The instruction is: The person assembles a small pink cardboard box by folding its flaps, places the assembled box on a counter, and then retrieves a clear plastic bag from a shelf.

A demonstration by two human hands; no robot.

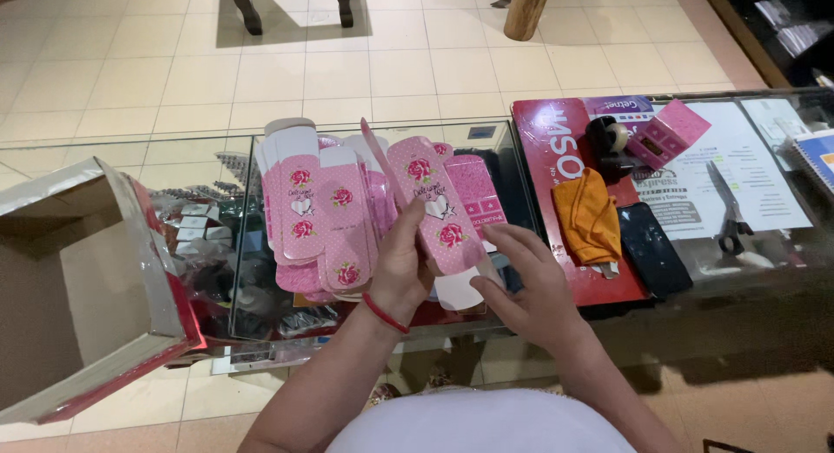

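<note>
My left hand (401,266) grips a flat pink box blank (432,201) with rose prints, holding it up over the glass counter (495,136). My right hand (530,284) is beside it, fingers spread and touching the blank's lower right edge. Just left of my hands lies a fanned pile of the same pink flat box blanks (313,210). A red cord bracelet circles my left wrist.
An open cardboard box (78,279) stands at the left edge. To the right lie a red mat (556,149), a folded pink box (667,132), a tape roll (608,136), an orange cloth (589,214), a black phone (650,249), scissors (728,211) and papers.
</note>
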